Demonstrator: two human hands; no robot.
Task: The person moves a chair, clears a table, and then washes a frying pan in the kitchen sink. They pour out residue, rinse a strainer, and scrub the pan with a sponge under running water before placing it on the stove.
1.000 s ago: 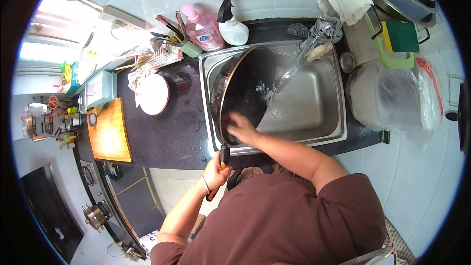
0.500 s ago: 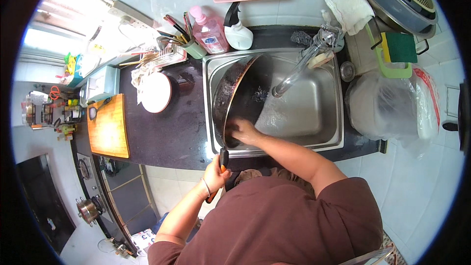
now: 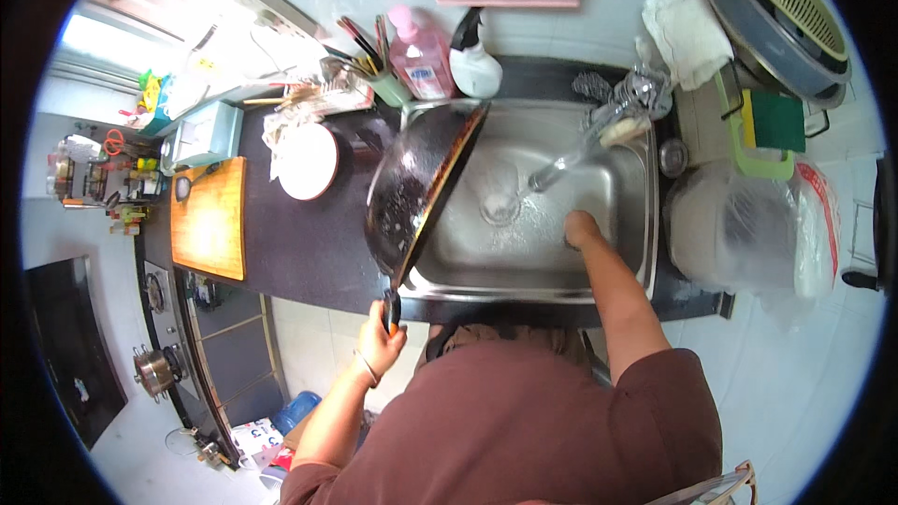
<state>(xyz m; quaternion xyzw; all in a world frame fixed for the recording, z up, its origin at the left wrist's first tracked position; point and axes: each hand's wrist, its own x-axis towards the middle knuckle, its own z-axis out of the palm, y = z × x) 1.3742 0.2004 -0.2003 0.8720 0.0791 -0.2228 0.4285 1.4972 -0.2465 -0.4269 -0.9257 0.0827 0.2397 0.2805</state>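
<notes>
A black wok (image 3: 404, 192) is tilted up on its side over the left edge of the sink (image 3: 617, 266), its dark, wet underside toward the left. My left hand (image 3: 382, 341) is closed round the wok's black and orange handle (image 3: 391, 309), in front of the counter. Over the right part of the sink, my right hand (image 3: 582, 227) is apart from the wok. Its fingers curl under, and what they hold, if anything, is hidden. Water from the clear-looking tap spout (image 3: 561, 171) runs to the sink's drain (image 3: 500, 208).
A white plate (image 3: 308, 161) and a wooden cutting board (image 3: 210, 224) lie left on the counter. Behind the sink stand a pink soap bottle (image 3: 423, 61) and a white spray bottle (image 3: 475, 65). Plastic bags (image 3: 739, 215) and a green-yellow sponge (image 3: 774, 122) are at the right.
My left hand has swung the wok left and tipped it up, out of the sink's middle. My right hand has left the wok's inside and moved right across the sink.
</notes>
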